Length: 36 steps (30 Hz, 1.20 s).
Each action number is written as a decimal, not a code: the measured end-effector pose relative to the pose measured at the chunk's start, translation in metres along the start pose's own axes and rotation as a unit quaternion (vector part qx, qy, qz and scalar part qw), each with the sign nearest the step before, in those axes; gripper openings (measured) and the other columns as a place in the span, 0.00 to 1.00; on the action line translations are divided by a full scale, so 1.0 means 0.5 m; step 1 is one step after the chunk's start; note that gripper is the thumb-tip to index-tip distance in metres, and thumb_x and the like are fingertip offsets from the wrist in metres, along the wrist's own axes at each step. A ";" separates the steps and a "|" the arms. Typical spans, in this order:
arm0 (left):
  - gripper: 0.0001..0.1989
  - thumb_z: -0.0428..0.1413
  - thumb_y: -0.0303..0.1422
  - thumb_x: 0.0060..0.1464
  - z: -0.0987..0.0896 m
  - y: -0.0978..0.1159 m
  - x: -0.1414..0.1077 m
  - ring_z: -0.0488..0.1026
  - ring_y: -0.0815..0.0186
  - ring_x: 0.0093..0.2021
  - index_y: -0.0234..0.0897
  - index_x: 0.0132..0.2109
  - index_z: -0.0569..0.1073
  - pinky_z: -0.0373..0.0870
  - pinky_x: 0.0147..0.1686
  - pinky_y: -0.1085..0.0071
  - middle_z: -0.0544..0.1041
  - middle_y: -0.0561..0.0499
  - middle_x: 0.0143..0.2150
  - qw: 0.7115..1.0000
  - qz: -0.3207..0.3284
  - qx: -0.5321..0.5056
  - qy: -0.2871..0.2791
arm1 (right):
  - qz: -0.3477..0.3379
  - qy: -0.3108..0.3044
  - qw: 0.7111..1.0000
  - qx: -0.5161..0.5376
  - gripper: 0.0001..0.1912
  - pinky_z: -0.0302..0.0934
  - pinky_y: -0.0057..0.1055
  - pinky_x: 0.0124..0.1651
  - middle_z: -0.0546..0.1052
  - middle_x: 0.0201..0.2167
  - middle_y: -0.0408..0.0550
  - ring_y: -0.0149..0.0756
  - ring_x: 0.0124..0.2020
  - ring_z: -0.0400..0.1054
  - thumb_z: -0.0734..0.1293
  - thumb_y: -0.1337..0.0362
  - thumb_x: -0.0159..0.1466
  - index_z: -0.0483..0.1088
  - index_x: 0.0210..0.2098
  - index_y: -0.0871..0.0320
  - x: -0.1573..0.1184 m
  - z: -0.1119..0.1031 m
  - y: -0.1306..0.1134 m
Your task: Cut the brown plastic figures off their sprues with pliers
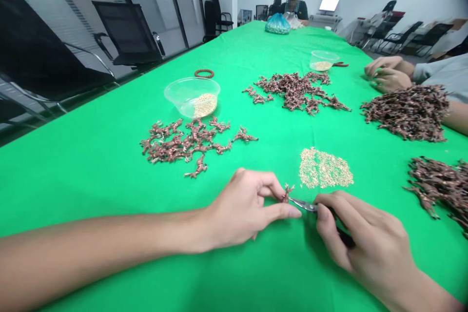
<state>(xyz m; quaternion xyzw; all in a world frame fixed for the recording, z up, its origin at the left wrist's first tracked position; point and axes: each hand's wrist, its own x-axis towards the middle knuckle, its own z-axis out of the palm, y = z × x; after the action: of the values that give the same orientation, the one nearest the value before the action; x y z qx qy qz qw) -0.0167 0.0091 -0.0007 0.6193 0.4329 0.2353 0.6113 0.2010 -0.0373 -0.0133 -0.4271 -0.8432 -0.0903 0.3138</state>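
My left hand (241, 209) pinches a small brown moulded figure (287, 193) between thumb and fingers. My right hand (369, 239) grips small black-handled pliers (303, 205), whose metal jaws touch or nearly touch the figure's base. Just beyond both hands lies a spread of tiny pale gold beads (323, 169). Further left, a loose heap of linked brown figures (190, 144) lies on the green cloth (91, 170), and another heap (298, 91) lies further back.
A clear plastic bowl (192, 97) holds beads, and a smaller one (323, 60) stands far ahead. A co-worker's hands (387, 73) rest behind a large brown heap (405, 112). Another heap (438, 187) lies right. A seated person (294, 2) and blue bag (278, 24) are at the far end.
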 end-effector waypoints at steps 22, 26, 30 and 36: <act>0.13 0.65 0.39 0.52 0.000 -0.001 -0.010 0.56 0.78 0.17 0.33 0.36 0.74 0.52 0.16 0.81 0.66 0.59 0.19 0.991 0.094 0.096 0.008 | 0.444 -0.265 0.785 0.341 0.27 0.53 0.26 0.18 0.67 0.15 0.42 0.29 0.15 0.60 0.56 0.46 0.69 0.67 0.23 0.58 0.030 -0.040 -0.025; 0.19 0.65 0.45 0.50 -0.001 -0.004 -0.002 0.63 0.76 0.14 0.34 0.37 0.72 0.56 0.13 0.81 0.72 0.56 0.23 1.000 -0.009 0.010 -0.009 | 0.119 -0.050 0.987 0.091 0.08 0.60 0.28 0.28 0.75 0.26 0.46 0.31 0.24 0.68 0.62 0.64 0.68 0.71 0.35 0.59 0.003 -0.017 0.003; 0.19 0.66 0.45 0.48 -0.001 -0.006 0.000 0.62 0.76 0.13 0.35 0.36 0.71 0.57 0.11 0.80 0.74 0.56 0.25 0.999 -0.029 -0.029 -0.014 | -0.076 0.010 0.995 -0.062 0.09 0.63 0.36 0.36 0.77 0.35 0.57 0.42 0.35 0.71 0.68 0.70 0.64 0.71 0.43 0.69 -0.008 -0.003 0.019; 0.18 0.66 0.43 0.49 -0.001 -0.007 0.001 0.63 0.77 0.14 0.35 0.36 0.71 0.56 0.11 0.81 0.76 0.53 0.28 0.999 -0.035 -0.033 -0.021 | -0.102 0.016 0.991 -0.083 0.11 0.63 0.38 0.37 0.78 0.35 0.59 0.44 0.35 0.71 0.69 0.70 0.64 0.71 0.43 0.73 -0.005 -0.004 0.020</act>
<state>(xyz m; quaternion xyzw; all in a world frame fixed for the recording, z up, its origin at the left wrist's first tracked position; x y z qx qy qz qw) -0.0178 0.0096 -0.0040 0.5877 0.4335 0.2148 0.6485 0.2107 -0.0338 -0.0142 -0.3621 -0.8666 -0.1985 0.2800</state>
